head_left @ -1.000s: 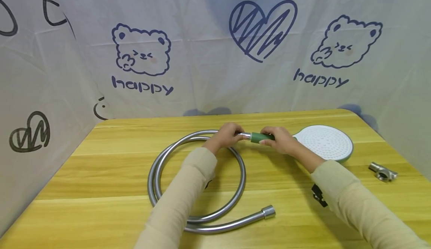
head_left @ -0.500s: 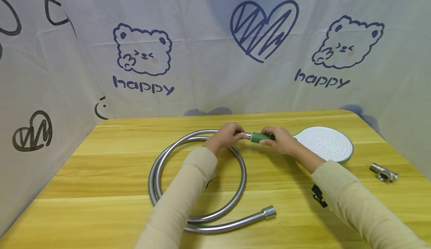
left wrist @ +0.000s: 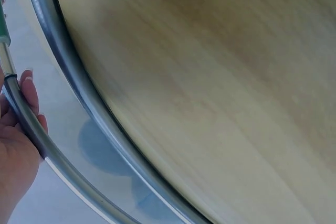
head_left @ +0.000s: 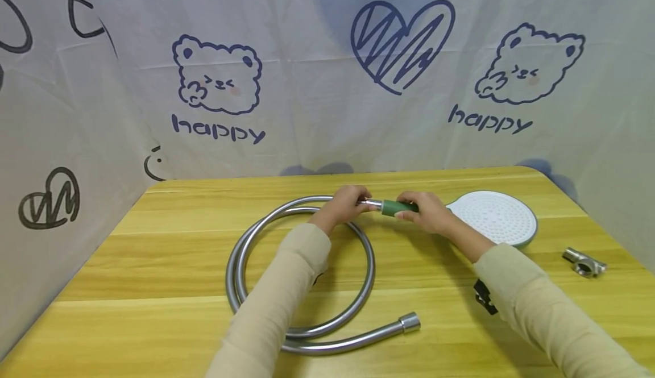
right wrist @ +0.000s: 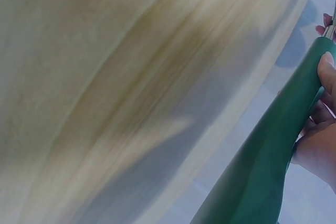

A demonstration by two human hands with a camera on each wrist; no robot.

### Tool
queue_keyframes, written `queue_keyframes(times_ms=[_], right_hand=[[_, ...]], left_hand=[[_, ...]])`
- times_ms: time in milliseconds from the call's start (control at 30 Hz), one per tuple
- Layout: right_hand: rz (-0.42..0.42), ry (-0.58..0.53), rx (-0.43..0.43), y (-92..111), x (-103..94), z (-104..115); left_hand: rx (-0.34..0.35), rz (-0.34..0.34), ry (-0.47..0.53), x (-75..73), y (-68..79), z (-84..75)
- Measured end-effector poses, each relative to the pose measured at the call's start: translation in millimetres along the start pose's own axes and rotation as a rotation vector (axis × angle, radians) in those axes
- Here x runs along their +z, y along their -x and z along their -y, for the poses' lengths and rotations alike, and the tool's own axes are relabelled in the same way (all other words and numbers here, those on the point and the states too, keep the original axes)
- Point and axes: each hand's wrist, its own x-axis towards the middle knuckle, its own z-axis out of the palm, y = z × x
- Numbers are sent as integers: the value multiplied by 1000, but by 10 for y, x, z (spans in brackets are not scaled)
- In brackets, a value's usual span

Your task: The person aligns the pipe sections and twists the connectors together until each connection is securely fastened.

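Note:
A shower head with a white round face and a green handle is gripped at its handle by my right hand. My left hand holds the end of a silver shower hose, its metal fitting meeting the end of the green handle. How far the two are joined cannot be told. The rest of the hose lies coiled on the table, its free end with a chrome nut pointing right. In the left wrist view the fingers lie around the hose just below the fitting.
At the right of the wooden table lies a small metal tee-shaped fitting. White cloth with drawn bears and hearts hangs behind the table and along its sides.
Both hands stay at the joint of hose and handle with almost no movement. The whole head view has shifted very slightly.

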Motion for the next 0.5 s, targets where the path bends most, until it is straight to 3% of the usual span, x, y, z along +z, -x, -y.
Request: queue_keyframes(times_ms=[167,500], right_hand=[[-13,0,-19,5,9,-7],[-17,-7,-40,-2,6,-14]], left_hand=[[21,24,-34,10,-11,0],[-31,5,13,18,-22,-7]])
